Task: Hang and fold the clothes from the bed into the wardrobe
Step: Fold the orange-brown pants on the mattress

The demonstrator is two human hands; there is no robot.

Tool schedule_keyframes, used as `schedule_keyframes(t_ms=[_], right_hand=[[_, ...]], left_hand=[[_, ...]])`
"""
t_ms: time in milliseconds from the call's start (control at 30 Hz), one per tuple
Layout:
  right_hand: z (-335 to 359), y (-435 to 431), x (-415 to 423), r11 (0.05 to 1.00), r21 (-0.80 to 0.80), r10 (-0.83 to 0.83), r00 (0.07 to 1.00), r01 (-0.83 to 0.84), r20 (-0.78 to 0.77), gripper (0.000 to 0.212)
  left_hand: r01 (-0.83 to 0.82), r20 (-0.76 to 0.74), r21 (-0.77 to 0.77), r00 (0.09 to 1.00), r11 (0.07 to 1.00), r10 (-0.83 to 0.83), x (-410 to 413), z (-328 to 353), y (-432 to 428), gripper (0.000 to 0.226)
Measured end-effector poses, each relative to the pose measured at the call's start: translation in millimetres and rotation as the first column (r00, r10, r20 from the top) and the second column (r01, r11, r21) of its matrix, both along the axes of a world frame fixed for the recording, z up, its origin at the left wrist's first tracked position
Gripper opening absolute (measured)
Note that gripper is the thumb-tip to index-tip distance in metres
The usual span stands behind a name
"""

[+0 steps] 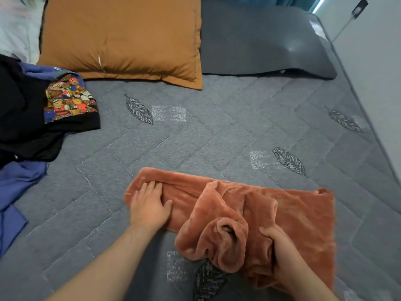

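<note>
Mid-fold on the grey quilted bed (195, 131): the left hand (148, 206) presses flat on the rust-orange fleece garment (303, 216), the right hand (280, 253) grips its bunched edge. A dark clothes pile (28, 118) waits far left, untouched; no wardrobe in sight.

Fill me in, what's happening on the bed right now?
A person is folding a rust-orange fleece garment on the grey quilted bed. The left hand presses flat on its left end, while the right hand grips bunched fabric at its near edge. It is only partly folded, with a sleeve lumped in the middle. A pile of clothes, black, blue and bear-print, waits at the bed's left edge.
</note>
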State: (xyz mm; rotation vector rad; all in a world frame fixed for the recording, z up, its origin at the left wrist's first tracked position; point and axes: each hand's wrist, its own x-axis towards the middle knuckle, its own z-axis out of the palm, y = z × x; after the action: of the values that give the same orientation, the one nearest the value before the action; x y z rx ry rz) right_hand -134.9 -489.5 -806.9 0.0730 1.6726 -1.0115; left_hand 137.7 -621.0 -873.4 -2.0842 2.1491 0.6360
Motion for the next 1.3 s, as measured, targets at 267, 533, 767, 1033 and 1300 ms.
schedule_keyframes(t_ms=[267, 533, 767, 1033, 1300], right_hand=[[-2, 0, 0, 0.999, 0.053, -0.001, 0.998, -0.002, 0.059, 0.027], [8, 5, -12, 0.975, 0.222, -0.064, 0.961, 0.002, 0.27, 0.058], [8, 4, -5, 0.98, 0.2, -0.056, 0.961, 0.0, 0.272, 0.056], [12, -3, -2, 0.999, 0.008, 0.032, 0.988, -0.034, 0.148, 0.037], [43, -38, 40, 0.947, -0.181, 0.235, 0.957, -0.264, -0.168, 0.023]], left_hand=[[0.434, -0.296, -0.241, 0.819, 0.868, -0.492, -51, 40, 52, 0.031], [0.21, -0.545, 0.223, 0.836, 0.952, -0.057, -110, 39, 110, 0.066], [0.106, -0.591, 0.244, 0.804, 0.964, 0.062, -123, 34, 111, 0.036], [-0.289, -0.8, 0.295, 0.446, 0.911, 0.401, -47, 67, 7, 0.026], [-0.442, -0.507, 0.453, 0.587, 0.774, 0.632, 69, 30, -54, 0.034]])
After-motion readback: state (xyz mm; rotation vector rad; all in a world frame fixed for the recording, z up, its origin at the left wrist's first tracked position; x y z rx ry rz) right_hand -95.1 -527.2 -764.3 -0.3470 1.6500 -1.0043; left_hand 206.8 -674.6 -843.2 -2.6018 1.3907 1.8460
